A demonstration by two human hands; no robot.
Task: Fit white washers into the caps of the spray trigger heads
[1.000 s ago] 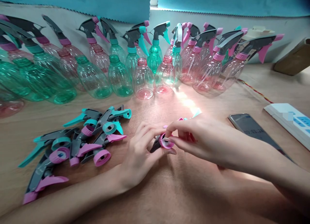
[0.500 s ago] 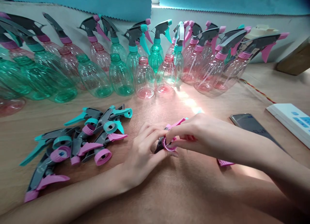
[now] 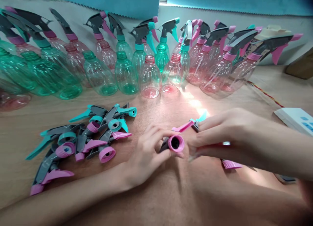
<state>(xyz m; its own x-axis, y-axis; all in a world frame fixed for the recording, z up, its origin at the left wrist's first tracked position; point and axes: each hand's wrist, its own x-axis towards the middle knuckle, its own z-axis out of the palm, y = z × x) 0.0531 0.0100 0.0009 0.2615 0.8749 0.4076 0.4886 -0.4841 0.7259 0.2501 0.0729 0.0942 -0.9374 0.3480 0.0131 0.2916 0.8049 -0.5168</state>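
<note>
My left hand (image 3: pixel 146 148) rests on the table, closed around a grey-and-pink spray trigger head (image 3: pixel 176 143). The head's pink collar faces me, showing its dark inside, and its pink lever points up to the right. Just right of the collar is my right hand (image 3: pixel 220 134), apart from it and blurred; whether its fingers hold anything is unclear. Beyond that hand lies a grey-and-turquoise trigger head (image 3: pixel 195 124), partly covered. A pink collar (image 3: pixel 231 164) pokes out below the right wrist. Left of my left hand, several pink and turquoise trigger heads (image 3: pixel 95 128) lie piled.
Along the back stand pink and green clear bottles, some without tops (image 3: pixel 150 79), others fitted with trigger heads (image 3: pixel 144 34). At right are a white device with blue buttons (image 3: pixel 290 117), a twisted red-yellow cord (image 3: pixel 265 93), and a phone (image 3: pixel 286 178) mostly hidden under my forearm.
My right hand has drawn away from the pink collar, to the right, uncovering its opening. My left hand keeps hold of the trigger head. The view has shifted slightly.
</note>
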